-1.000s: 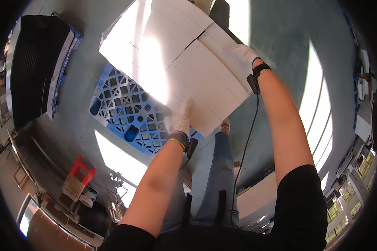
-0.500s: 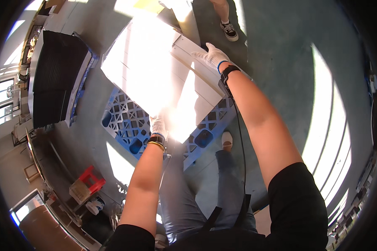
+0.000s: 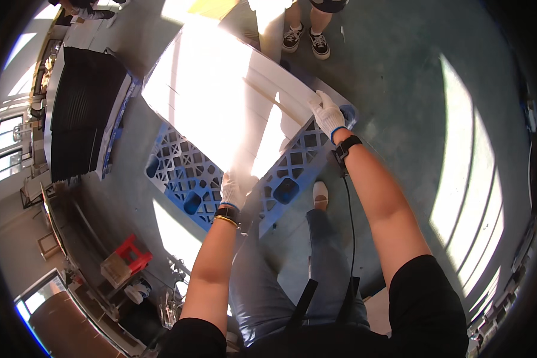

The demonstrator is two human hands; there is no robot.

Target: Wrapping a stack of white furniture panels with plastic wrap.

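Big white flat cardboard box (image 3: 221,101) now lower over blue plastic pallet (image 3: 188,179); left hand (image 3: 232,190) at 6, right hand (image 3: 327,113) at 3, both gripping edges.

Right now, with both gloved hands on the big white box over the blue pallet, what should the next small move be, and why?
Probably ease the white box straight down until it rests flat on the blue pallet. The left hand grips its near edge and the right hand its far corner, the box already sits over the pallet, and another person's feet stand close beyond it, so sliding it forward looks unwise.
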